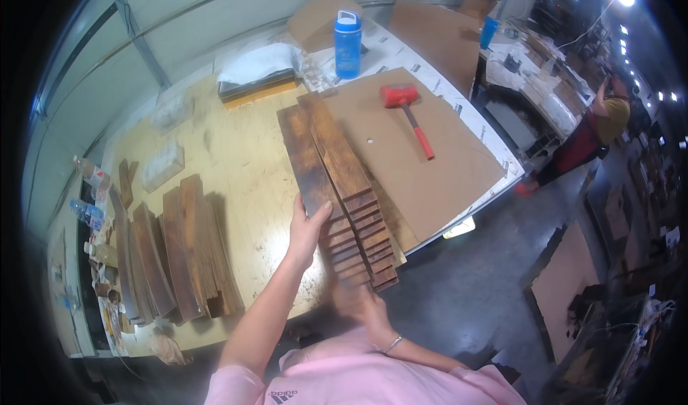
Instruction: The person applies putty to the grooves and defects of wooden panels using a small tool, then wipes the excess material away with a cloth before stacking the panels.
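Note:
A stack of several long dark wooden planks (337, 168) is held fanned out over the workbench (236, 161), its far end reaching toward the cardboard. My left hand (309, 227) grips the left edge of the stack at its near third, thumb on top. My right hand (352, 301) is under the near end of the stack, mostly hidden by the plank ends and blurred. Both hands carry the planks together.
A second pile of dark planks (172, 258) lies on the bench at the left. A red mallet (407, 107) rests on a cardboard sheet (423, 154). A blue bottle (347, 44) stands at the back. Another person (598, 129) works at a far bench on the right.

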The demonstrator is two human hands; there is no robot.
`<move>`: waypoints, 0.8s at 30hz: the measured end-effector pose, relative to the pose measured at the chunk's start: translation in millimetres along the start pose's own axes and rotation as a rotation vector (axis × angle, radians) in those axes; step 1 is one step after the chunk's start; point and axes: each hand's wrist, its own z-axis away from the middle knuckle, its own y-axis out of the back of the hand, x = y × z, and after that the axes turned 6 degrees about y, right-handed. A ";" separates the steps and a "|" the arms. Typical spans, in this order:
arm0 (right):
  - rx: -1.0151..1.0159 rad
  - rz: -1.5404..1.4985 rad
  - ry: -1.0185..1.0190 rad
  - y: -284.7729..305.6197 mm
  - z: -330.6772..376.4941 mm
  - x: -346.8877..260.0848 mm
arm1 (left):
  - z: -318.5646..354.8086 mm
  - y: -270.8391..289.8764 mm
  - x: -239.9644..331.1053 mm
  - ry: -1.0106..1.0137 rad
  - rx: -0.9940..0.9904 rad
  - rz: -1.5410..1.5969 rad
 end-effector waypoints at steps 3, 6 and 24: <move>-0.053 0.123 0.040 7.7 -9.3 12.0 | -2.2 -2.5 -4.7 0.061 0.049 0.025; -0.154 0.265 0.023 12.4 -9.3 21.6 | 3.6 5.9 -11.4 0.076 0.059 0.015; -0.442 -0.083 -0.168 4.9 3.2 4.6 | 47.5 38.0 11.1 0.234 -0.005 0.131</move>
